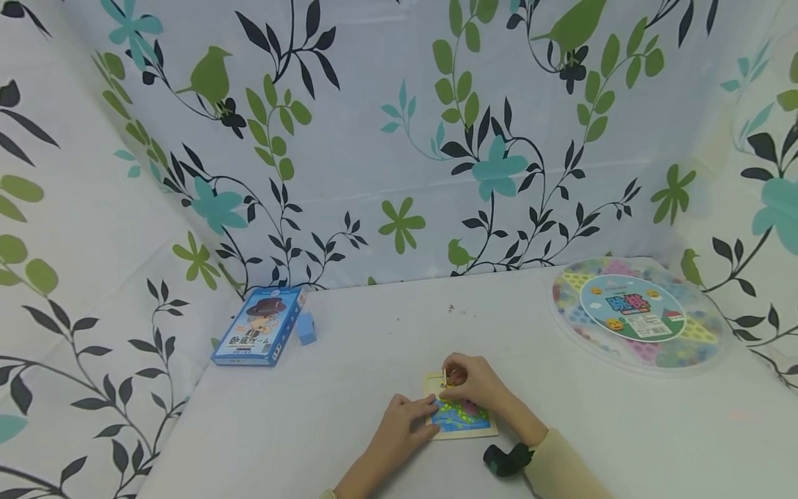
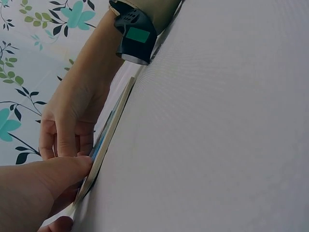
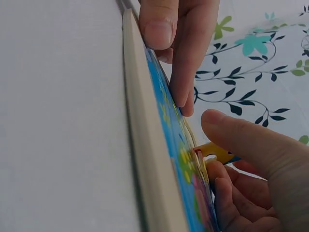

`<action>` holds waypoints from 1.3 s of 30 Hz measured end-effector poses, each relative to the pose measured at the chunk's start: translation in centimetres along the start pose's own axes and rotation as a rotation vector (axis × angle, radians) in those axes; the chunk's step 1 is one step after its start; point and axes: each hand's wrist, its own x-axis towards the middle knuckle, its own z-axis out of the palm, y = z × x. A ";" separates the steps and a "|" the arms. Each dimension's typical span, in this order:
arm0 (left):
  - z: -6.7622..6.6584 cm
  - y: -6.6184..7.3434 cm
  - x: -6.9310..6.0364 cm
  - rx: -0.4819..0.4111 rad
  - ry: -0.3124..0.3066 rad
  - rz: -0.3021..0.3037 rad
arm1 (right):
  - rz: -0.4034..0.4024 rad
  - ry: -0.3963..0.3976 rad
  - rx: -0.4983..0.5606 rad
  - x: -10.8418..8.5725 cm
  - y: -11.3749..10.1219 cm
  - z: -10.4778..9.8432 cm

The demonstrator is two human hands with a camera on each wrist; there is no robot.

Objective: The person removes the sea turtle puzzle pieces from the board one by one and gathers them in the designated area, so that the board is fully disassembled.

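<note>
A small wooden jigsaw puzzle point(image 1: 460, 420) with a blue, yellow-green and pink picture in a pale frame lies flat on the white table. My left hand point(image 1: 399, 426) rests on its left side, thumb and fingers spread and touching the frame and picture. Over the upper part, my right hand point(image 1: 476, 383) pinches a yellow puzzle piece point(image 3: 219, 152) between thumb and fingers. In the right wrist view the piece stands tilted at the board's surface; whether it touches is hard to tell. The left wrist view shows the board point(image 2: 112, 128) edge-on.
A blue card-game box point(image 1: 257, 327) lies at the back left, with a small light-blue block point(image 1: 306, 328) beside it. A round, colourful flat package point(image 1: 632, 308) sits at the back right. Patterned cloth point(image 1: 374, 138) hangs behind the table. A dark wrist camera point(image 1: 508, 460) is on my right wrist.
</note>
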 end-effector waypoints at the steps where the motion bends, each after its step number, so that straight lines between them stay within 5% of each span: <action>1: 0.0 0.0 0.0 0.001 -0.001 -0.005 | -0.002 0.002 0.001 0.0 0.0 0.1; 20: -0.1 0.0 -0.1 0.000 0.016 0.030 | -0.074 0.020 -0.060 0.2 -0.6 0.8; 39: -0.2 0.2 0.1 0.001 0.009 -0.001 | -0.111 0.054 -0.081 0.3 -1.2 1.9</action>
